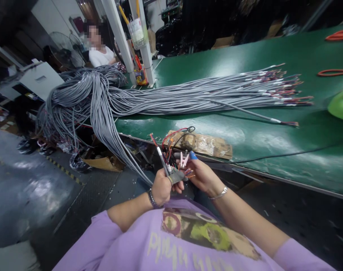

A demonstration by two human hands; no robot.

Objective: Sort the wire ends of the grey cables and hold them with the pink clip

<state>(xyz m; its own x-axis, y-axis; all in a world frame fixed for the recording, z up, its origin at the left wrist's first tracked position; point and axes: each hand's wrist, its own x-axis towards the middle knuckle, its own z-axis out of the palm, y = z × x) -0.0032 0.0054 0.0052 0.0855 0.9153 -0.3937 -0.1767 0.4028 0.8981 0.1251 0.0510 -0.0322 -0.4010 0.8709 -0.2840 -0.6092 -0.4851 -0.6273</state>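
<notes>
My left hand (162, 188), with grey finger covers, is closed around grey multi-core cables (162, 161). Their white-banded ends and thin coloured wires (189, 172) stick out past the fingers. My right hand (202, 174), blue wrapping on its thumb, pinches a small pink clip (184, 160) just beside those wires. Part of the fingers is hidden behind the clip. Past both hands, a worn wooden board (213, 146) lies at the table edge, with red and black leads (175, 132) on it.
A long bundle of grey cables (160, 99) stretches over the green table (273, 145) and hangs down at the left. A white post (119, 35) rises behind it. One person (100, 56) is at the far left. At right are orange cords (333, 72) and a lime-green object (342, 105).
</notes>
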